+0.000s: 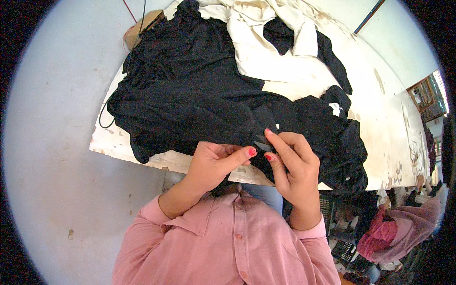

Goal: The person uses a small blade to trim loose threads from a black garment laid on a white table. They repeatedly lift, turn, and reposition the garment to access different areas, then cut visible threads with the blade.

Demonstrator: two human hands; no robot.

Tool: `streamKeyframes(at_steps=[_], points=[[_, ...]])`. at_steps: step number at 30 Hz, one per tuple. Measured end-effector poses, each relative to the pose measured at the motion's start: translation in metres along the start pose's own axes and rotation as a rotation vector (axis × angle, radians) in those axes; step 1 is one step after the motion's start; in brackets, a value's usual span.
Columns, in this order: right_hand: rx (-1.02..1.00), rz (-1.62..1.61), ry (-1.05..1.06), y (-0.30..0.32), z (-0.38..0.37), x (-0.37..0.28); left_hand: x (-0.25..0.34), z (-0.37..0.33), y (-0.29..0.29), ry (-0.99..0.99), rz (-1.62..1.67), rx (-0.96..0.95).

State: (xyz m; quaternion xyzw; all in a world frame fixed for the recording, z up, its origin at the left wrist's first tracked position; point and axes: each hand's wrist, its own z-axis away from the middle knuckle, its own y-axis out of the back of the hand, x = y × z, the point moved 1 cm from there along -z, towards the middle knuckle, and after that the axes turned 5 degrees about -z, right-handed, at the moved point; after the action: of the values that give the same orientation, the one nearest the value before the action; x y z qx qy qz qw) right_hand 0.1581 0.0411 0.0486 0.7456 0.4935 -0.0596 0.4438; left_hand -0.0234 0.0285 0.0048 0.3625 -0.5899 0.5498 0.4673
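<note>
A black garment lies bunched along the front of the table. My left hand is closed at its near edge, thumb and fingers pinched together on the black cloth. Just to the right, my right hand is closed on small thread snips, whose grey pointed blades show between thumb and forefinger, aimed toward my left fingertips. The handle is mostly hidden by the hand and dark cloth. A small white label shows on the cloth beside my right forefinger.
Cream garments lie at the back of the pale tabletop, with more black cloth beside them. A thin black cord hangs at the table's left edge. Another person in pink works at the far right, near dark crates.
</note>
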Motion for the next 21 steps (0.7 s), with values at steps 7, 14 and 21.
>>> streamKeyframes(at_steps=[7,14,21], points=[[0.083,-0.123,-0.005,0.001,-0.006,-0.003,-0.006,-0.005,0.005,0.011,-0.025,-0.033],[0.124,-0.015,0.01,0.004,0.006,0.02,0.007,-0.02,0.03,-0.006,0.397,0.38],[0.29,0.155,-0.128,0.039,0.017,0.052,0.059,-0.008,0.137,-0.309,0.146,0.724]])
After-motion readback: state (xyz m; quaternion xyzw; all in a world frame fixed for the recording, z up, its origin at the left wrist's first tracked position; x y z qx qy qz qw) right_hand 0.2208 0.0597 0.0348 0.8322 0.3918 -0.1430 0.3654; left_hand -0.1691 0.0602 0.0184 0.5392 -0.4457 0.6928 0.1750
